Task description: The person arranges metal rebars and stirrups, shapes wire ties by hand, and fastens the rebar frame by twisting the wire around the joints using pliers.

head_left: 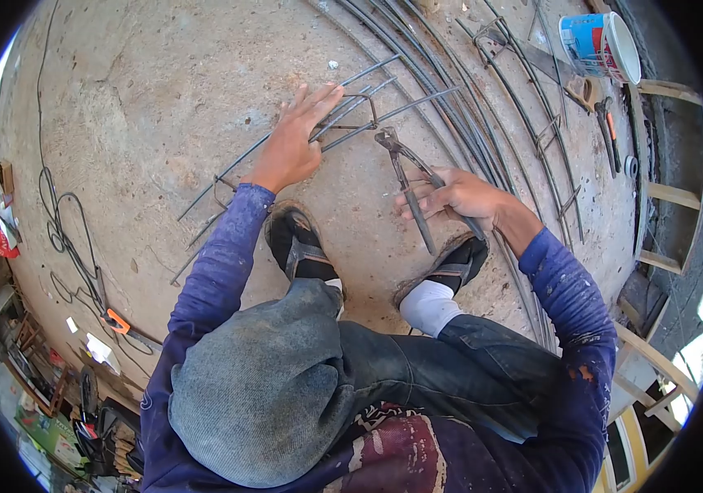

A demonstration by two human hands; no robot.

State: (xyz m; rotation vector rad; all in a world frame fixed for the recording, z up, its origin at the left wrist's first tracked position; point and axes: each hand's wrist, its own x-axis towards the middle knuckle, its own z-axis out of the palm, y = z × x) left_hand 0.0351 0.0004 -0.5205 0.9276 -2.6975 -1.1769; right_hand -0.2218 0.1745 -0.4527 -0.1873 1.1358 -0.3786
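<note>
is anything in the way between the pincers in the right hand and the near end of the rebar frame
Nothing visible stands between them: the head of the pincers, held in the right hand, is right by a corner of the rebar frame. The left hand rests across the bars, off to the side.

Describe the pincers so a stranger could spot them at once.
On the concrete floor, find the wire-and-rod frame under the person's left hand. Beside it, the right hand holds the pincers, blunt head toward the frame. Unlike the orange-marked tool lying near the bucket, they have plain dark handles and are in hand.
</note>
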